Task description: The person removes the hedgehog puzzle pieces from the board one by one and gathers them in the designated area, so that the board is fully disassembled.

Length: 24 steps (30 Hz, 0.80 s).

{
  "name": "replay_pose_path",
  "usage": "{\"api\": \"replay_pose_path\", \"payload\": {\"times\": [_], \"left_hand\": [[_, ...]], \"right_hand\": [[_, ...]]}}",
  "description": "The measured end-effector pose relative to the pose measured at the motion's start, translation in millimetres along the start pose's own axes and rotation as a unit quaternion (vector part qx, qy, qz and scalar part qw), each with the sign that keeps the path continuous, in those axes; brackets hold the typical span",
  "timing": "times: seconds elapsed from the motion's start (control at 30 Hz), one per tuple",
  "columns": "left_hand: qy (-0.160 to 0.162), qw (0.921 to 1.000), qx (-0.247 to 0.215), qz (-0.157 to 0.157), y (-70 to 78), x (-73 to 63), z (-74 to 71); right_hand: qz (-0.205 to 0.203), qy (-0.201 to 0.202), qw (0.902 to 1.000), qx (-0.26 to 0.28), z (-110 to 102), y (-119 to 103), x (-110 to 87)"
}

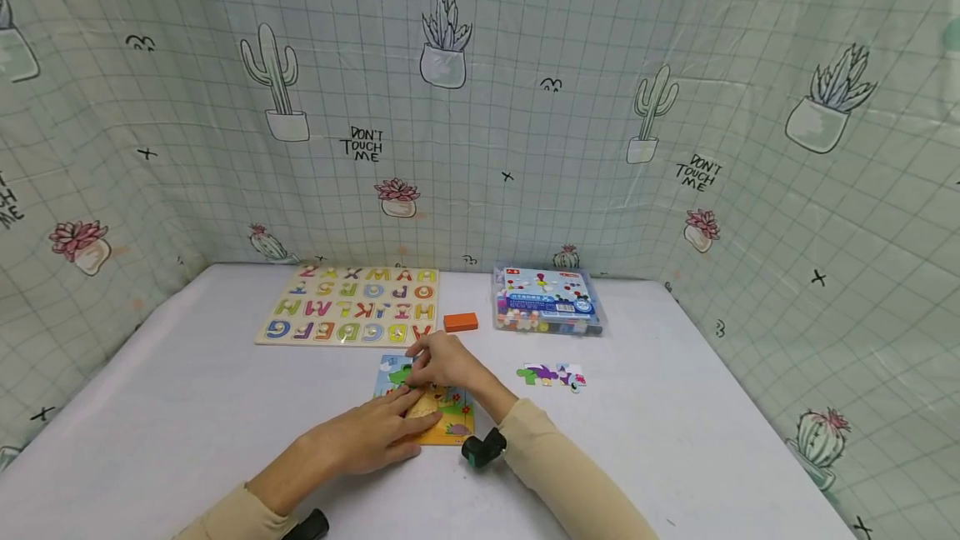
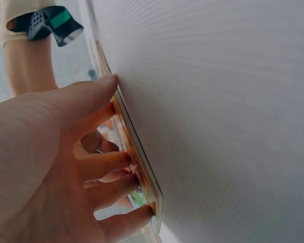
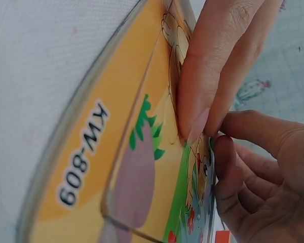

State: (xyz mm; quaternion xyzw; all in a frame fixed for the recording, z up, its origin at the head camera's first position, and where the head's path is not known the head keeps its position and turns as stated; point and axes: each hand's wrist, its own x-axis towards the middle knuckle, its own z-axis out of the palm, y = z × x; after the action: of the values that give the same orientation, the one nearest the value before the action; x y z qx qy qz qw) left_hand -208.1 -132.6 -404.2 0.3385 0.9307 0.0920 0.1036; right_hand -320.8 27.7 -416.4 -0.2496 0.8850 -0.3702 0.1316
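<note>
A jigsaw puzzle board with a bright cartoon picture and an orange lower border lies on the white table. My left hand rests on its lower left part with fingers spread; in the left wrist view the fingertips press the face and the thumb lies at the edge. Near the board's upper edge my right hand has bent fingers, pinching a puzzle piece by the green frog figure; the fingers mostly hide that piece. The right wrist view has the right hand beyond the left fingers, low over the board.
Several loose joined puzzle pieces, purple and green, lie to the right. Behind the board are a wooden alphabet board, an orange block and a clear plastic case. A patterned curtain surrounds the table.
</note>
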Motion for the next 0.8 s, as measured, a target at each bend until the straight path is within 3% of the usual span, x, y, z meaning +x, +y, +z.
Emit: {"api": "replay_pose_path", "payload": {"times": [0.43,0.8], "left_hand": [[-0.011,0.9996,-0.015,-0.023,1.4,1.5,0.3],[-0.018,0.9987,-0.018,-0.044,1.5,3.7,-0.2]], "right_hand": [[-0.013,0.017,0.9993,-0.032,-6,0,-6.6],[-0.007,0.030,0.9981,-0.053,-37,23,-21.6]]}}
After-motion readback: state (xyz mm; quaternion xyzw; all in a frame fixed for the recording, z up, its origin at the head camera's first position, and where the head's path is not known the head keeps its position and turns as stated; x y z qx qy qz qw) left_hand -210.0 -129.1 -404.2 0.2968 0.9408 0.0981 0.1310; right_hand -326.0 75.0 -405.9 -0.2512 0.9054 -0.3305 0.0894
